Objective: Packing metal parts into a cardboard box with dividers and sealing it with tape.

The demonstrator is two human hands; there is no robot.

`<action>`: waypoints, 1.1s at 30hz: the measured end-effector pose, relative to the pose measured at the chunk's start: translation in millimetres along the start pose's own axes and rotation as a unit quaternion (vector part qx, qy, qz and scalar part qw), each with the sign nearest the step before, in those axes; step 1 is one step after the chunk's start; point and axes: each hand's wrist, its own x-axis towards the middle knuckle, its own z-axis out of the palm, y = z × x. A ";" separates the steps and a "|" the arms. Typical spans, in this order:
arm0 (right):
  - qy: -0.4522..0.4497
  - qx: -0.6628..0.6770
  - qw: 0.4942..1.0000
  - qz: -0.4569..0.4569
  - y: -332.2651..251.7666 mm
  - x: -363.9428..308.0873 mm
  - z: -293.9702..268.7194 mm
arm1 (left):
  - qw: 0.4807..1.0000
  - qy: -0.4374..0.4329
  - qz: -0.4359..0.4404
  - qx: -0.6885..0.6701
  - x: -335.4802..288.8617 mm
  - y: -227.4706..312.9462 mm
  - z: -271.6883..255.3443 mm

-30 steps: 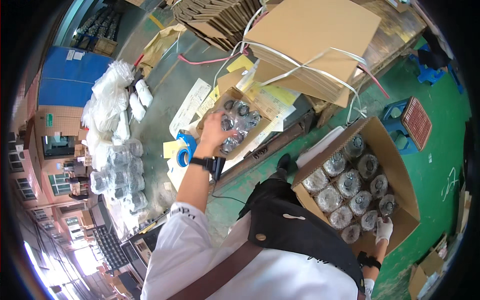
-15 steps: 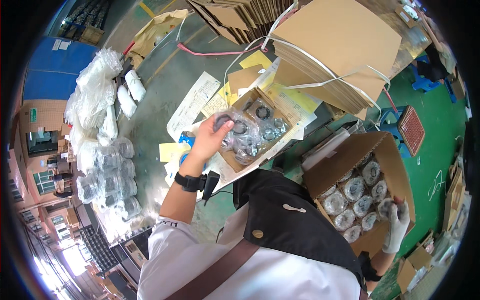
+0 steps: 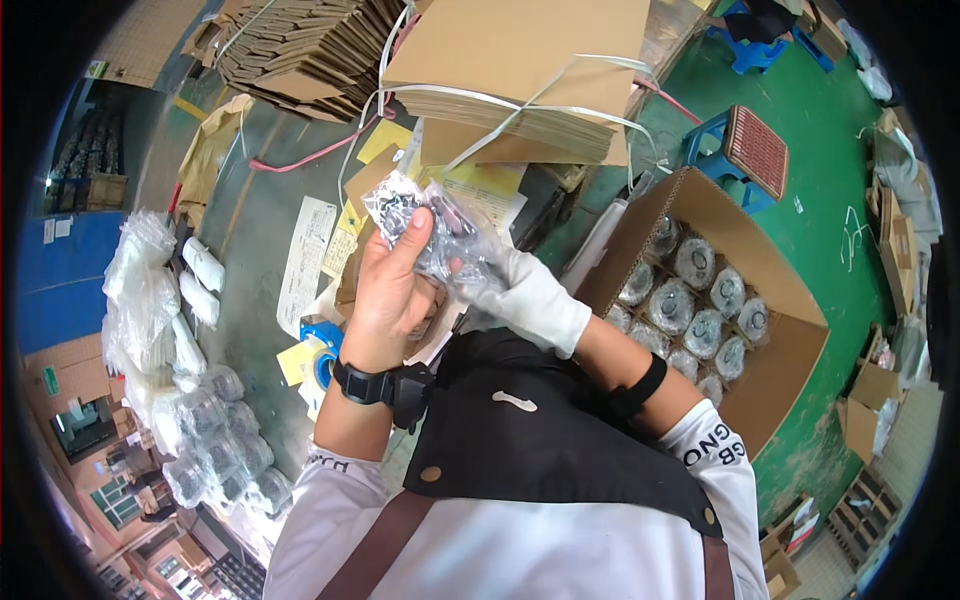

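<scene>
My bare left hand (image 3: 385, 285) grips a clear plastic bag (image 3: 455, 235) with dark and shiny parts inside, the thumb pressed on top. On the bag's right side, my right hand (image 3: 540, 305) in a white glove has its fingers closed on the plastic; its fingertips are partly hidden. The parts' exact kind is unclear through the crinkled film. Beneath the hands is a small cardboard box (image 3: 352, 268), largely covered by them. To the right stands a tall open carton (image 3: 775, 375) holding several round, plastic-wrapped pieces (image 3: 672, 305) in rows.
A blue tape dispenser (image 3: 322, 338) and papers (image 3: 305, 265) lie left of my hands. Strapped flat cardboard (image 3: 520, 50) is stacked ahead. Wrapped round pieces (image 3: 225, 440) cluster at the table's left. A blue stool with a woven seat (image 3: 755, 150) stands beyond the carton.
My right hand has left the large carton and come over to the bag. My left hand has raised the bag from the small box. The view has shifted rightward.
</scene>
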 end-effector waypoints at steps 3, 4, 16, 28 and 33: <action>0.012 -0.294 0.955 0.028 -16.3 -44.9 -49.5 | 0.999 -0.009 -0.009 0.037 6.9 -14.2 -1.3; 0.004 -0.285 0.959 0.005 -11.3 -66.0 -76.7 | 0.998 0.000 -0.007 0.064 9.1 -19.3 -3.1; 0.082 -0.538 0.667 0.509 184.9 -380.6 -303.1 | 0.901 -0.271 -0.336 0.053 12.0 -164.1 108.3; 0.204 -0.175 0.911 0.314 140.1 -298.8 -273.3 | 0.872 -0.207 -0.398 0.196 12.1 -258.8 146.3; 0.025 -0.487 0.755 0.439 118.9 -277.8 -271.4 | 0.865 -0.170 -0.462 0.098 12.1 -247.8 133.1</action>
